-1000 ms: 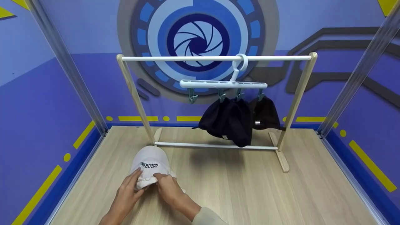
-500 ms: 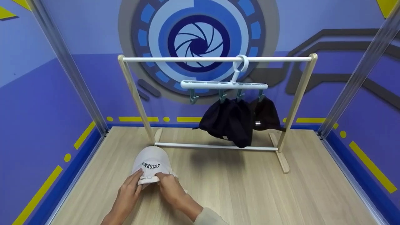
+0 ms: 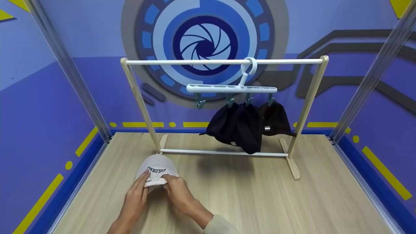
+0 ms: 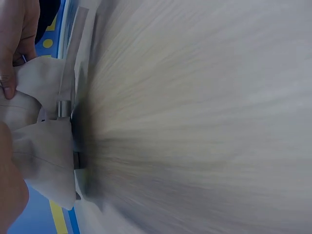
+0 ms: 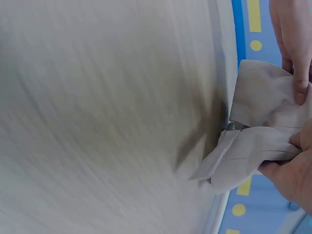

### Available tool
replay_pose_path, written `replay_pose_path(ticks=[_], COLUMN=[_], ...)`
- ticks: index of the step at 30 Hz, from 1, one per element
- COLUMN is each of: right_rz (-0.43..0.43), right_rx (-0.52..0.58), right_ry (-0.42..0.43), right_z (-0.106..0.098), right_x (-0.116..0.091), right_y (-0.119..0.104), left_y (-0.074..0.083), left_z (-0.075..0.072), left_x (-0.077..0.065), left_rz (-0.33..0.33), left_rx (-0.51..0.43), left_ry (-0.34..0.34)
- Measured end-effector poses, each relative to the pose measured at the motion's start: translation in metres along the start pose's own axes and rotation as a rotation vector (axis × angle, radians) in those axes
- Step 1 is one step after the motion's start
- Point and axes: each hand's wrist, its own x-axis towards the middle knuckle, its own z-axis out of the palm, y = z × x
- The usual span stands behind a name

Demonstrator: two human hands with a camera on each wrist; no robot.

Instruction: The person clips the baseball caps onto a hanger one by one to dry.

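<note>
A white baseball cap (image 3: 156,162) with dark "COLORADO" lettering is at the left of the table, near the rack's left foot. My left hand (image 3: 134,196) pinches the cap's near left side, fingers on top. On the near right side, my right hand (image 3: 182,193) pinches the fabric between thumb and fingers. The crown is creased between the hands. In the left wrist view, the back strap (image 4: 73,58) and its metal buckle (image 4: 64,108) hang low, close to the tabletop. The right wrist view shows both thumbs on the cap (image 5: 253,92).
A wooden rack (image 3: 143,104) with white bars stands at the back. From it hangs a white hanger (image 3: 221,88) with several green clips. A black cap (image 3: 235,126) and a dark brown cap (image 3: 278,120) hang there; the leftmost clip (image 3: 200,102) holds nothing.
Both hands have moved slightly away from me, raising the cap's near edge. The crown between them now looks more folded. The hanger and the dark caps have not moved.
</note>
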Motion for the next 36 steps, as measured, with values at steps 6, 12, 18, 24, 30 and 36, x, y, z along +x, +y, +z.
replay_pose_path(ticks=[6, 12, 18, 24, 30, 36], right_rz=[-0.024, -0.046, -0.054, -0.073, -0.111, -0.146], right_rx=[0.076, 0.086, 0.124, 0.156, 0.094, 0.096], right_ry=[0.064, 0.145, 0.166, 0.202, 0.286, 0.337], right_z=[-0.011, -0.023, -0.041, -0.058, -0.073, -0.089], right_x=[0.004, 0.007, 0.012, 0.014, 0.019, 0.021], right_y=[0.001, 0.001, 0.001, 0.002, 0.004, 0.009], left_y=[0.009, 0.021, 0.033, 0.043, 0.053, 0.064], left_z=[0.0, -0.002, -0.004, -0.008, -0.009, -0.006], left_x=[0.01, 0.021, 0.035, 0.046, 0.057, 0.071], left_rz=[0.016, 0.061, 0.058, 0.072, 0.097, 0.117], left_rx=[0.001, -0.013, -0.027, -0.015, -0.023, -0.062], left_ry=[0.039, 0.094, 0.092, 0.072, 0.07, 0.087])
